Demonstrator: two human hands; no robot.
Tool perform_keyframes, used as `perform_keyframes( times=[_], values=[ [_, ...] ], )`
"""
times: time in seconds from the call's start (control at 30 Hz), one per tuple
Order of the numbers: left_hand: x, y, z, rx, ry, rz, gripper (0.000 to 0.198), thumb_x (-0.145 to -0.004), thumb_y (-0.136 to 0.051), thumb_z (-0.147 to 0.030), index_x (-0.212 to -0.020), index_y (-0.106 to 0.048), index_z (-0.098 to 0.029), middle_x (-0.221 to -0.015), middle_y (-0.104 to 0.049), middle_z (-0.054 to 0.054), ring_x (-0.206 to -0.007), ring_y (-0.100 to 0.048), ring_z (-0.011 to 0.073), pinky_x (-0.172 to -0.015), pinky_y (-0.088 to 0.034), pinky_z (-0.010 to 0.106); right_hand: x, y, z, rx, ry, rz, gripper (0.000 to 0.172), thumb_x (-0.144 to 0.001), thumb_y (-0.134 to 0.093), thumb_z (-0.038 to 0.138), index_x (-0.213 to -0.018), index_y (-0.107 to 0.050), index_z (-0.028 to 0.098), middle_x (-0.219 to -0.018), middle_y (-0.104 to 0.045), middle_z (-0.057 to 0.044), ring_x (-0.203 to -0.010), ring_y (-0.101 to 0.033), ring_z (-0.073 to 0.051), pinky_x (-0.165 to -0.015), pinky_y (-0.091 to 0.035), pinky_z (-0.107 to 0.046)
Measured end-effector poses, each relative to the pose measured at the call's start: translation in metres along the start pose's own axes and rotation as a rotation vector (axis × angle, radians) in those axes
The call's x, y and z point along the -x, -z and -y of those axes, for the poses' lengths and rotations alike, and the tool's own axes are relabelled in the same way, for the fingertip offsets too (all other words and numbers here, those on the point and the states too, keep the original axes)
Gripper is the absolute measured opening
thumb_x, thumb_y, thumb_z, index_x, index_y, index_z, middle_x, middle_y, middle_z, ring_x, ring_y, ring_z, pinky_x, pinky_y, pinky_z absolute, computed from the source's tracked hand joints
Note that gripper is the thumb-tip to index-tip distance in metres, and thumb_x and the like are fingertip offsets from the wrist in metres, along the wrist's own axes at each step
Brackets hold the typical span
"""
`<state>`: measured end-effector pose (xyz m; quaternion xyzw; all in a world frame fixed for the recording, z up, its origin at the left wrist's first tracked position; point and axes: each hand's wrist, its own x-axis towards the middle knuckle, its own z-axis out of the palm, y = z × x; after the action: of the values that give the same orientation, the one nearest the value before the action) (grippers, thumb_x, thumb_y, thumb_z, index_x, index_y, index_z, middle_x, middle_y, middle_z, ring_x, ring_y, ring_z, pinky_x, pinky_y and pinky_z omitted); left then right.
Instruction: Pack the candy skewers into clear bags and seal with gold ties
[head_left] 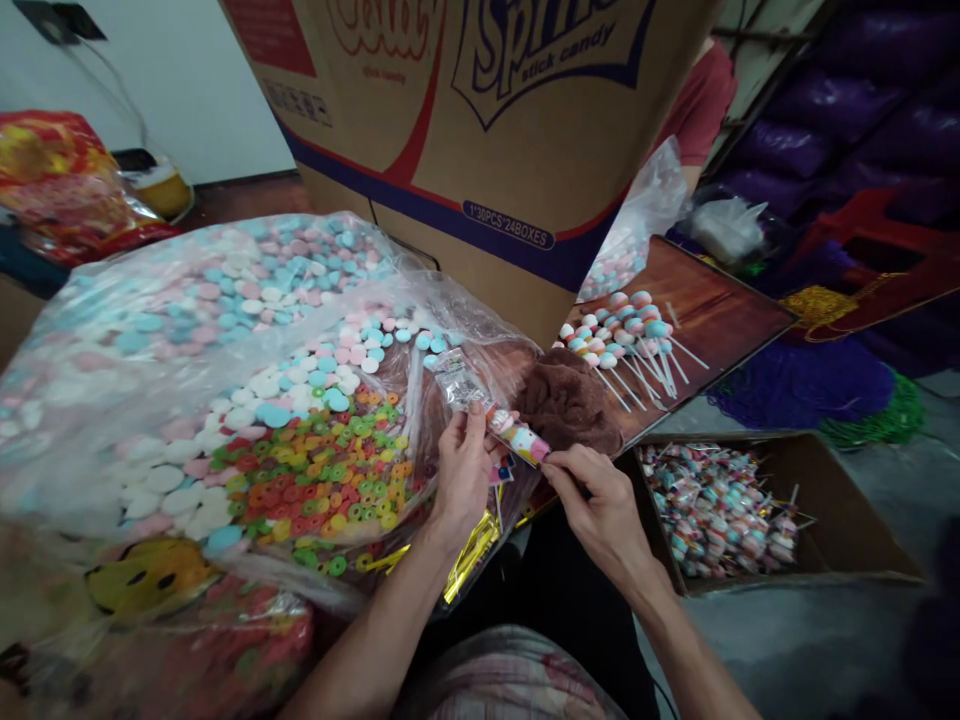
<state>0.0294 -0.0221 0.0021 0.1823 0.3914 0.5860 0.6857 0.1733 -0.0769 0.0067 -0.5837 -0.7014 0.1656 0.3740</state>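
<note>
Grip closed: left hand [461, 468] and right hand [602, 498] pinch bagged marshmallow pop [523, 438], frame centre; likely light, squishy, slick-wrapped; hold by ends.

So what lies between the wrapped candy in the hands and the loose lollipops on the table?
In the head view, a crumpled brown cloth lies between the wrapped candy and those lollipops.
</note>
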Motion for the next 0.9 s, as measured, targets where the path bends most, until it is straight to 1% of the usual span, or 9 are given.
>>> perform_keyframes(
  times=[0.07, 0.13, 0.23, 0.33, 0.4, 0.47, 0.6, 0.7, 0.9],
  values=[
    [0.002, -0.001, 0.000, -0.020, 0.018, 0.046, 0.041, -0.076, -0.072, -0.052, -0.091, -0.059, -0.016, -0.086, -0.073, 0.008, -0.076, -0.072, 0.0188, -0.072, -0.056, 0.031, -0.002, -0.008, 0.006, -0.027, -0.034, -0.021, 0.021, -0.095, -0.051, 0.027, -0.083, -0.066, 0.020, -0.071, -0.061, -0.002, -0.070, -0.057, -0.015, -0.066, -0.042, -0.028],
    [0.003, 0.000, -0.003, -0.043, 0.031, 0.060, 0.041, -0.074, -0.076, -0.048, -0.093, -0.059, -0.016, -0.087, -0.073, 0.007, -0.076, -0.072, 0.0189, -0.071, -0.056, 0.030, 0.000, -0.013, 0.011, -0.084, -0.074, -0.017, 0.021, -0.095, -0.051, 0.028, -0.087, -0.068, 0.019, -0.074, -0.063, -0.003, -0.071, -0.058, -0.016, -0.067, -0.043, -0.027],
    [0.003, 0.002, -0.010, -0.027, 0.047, 0.031, 0.038, -0.072, -0.079, -0.041, -0.092, -0.059, -0.015, -0.082, -0.072, 0.005, -0.075, -0.072, 0.0185, -0.068, -0.055, 0.028, 0.008, -0.011, 0.015, -0.210, -0.144, 0.056, 0.021, -0.094, -0.052, 0.030, -0.092, -0.069, 0.019, -0.077, -0.064, -0.003, -0.070, -0.058, -0.015, -0.065, -0.044, -0.026],
    [0.006, 0.004, -0.013, -0.016, 0.053, 0.019, 0.036, -0.074, -0.078, -0.041, -0.092, -0.060, -0.015, -0.083, -0.071, 0.006, -0.073, -0.071, 0.0182, -0.063, -0.054, 0.026, 0.016, -0.004, 0.015, -0.342, -0.250, 0.137, 0.023, -0.091, -0.055, 0.033, -0.079, -0.068, 0.018, -0.066, -0.059, 0.000, -0.062, -0.054, -0.013, -0.059, -0.042, -0.023],
    [0.010, 0.004, -0.011, -0.049, 0.064, 0.046, 0.035, -0.077, -0.075, -0.042, -0.094, -0.061, -0.015, -0.086, -0.071, 0.007, -0.074, -0.071, 0.0179, -0.062, -0.054, 0.025, 0.019, -0.004, 0.016, -0.401, -0.312, 0.142, 0.026, -0.090, -0.056, 0.034, -0.072, -0.064, 0.018, -0.060, -0.055, 0.001, -0.058, -0.050, -0.013, -0.056, -0.040, -0.023],
    [0.016, 0.003, -0.007, -0.073, 0.066, 0.089, 0.034, -0.080, -0.072, -0.043, -0.095, -0.062, -0.014, -0.089, -0.072, 0.008, -0.077, -0.071, 0.0180, -0.064, -0.054, 0.026, 0.018, -0.009, 0.019, -0.446, -0.349, 0.123, 0.026, -0.089, -0.057, 0.035, -0.070, -0.062, 0.017, -0.060, -0.053, 0.002, -0.058, -0.048, -0.012, -0.055, -0.039, -0.023],
    [0.027, 0.004, -0.003, -0.084, 0.033, 0.115, 0.029, -0.084, -0.067, -0.042, -0.093, -0.062, -0.014, -0.091, -0.072, 0.009, -0.079, -0.071, 0.0190, -0.069, -0.054, 0.028, 0.014, -0.026, 0.030, -0.527, -0.367, 0.097, 0.024, -0.089, -0.056, 0.034, -0.074, -0.063, 0.017, -0.063, -0.054, 0.002, -0.058, -0.047, -0.012, -0.055, -0.038, -0.023],
    [0.032, 0.006, -0.008, -0.109, 0.040, 0.115, 0.025, -0.086, -0.065, -0.038, -0.091, -0.063, -0.014, -0.090, -0.073, 0.010, -0.081, -0.071, 0.0198, -0.071, -0.054, 0.029, 0.014, -0.035, 0.036, -0.575, -0.364, 0.079, 0.023, -0.088, -0.056, 0.034, -0.077, -0.064, 0.016, -0.066, -0.055, 0.001, -0.059, -0.046, -0.012, -0.056, -0.037, -0.024],
    [0.038, 0.015, -0.019, -0.138, 0.076, 0.172, 0.028, -0.082, -0.069, -0.038, -0.089, -0.070, -0.012, -0.091, -0.075, 0.012, -0.081, -0.070, 0.0209, -0.071, -0.052, 0.029, 0.014, -0.036, 0.043, -0.618, -0.397, 0.125, 0.029, -0.091, -0.054, 0.038, -0.071, -0.055, 0.018, -0.063, -0.047, 0.004, -0.059, -0.041, -0.011, -0.056, -0.035, -0.023]
  ],
)
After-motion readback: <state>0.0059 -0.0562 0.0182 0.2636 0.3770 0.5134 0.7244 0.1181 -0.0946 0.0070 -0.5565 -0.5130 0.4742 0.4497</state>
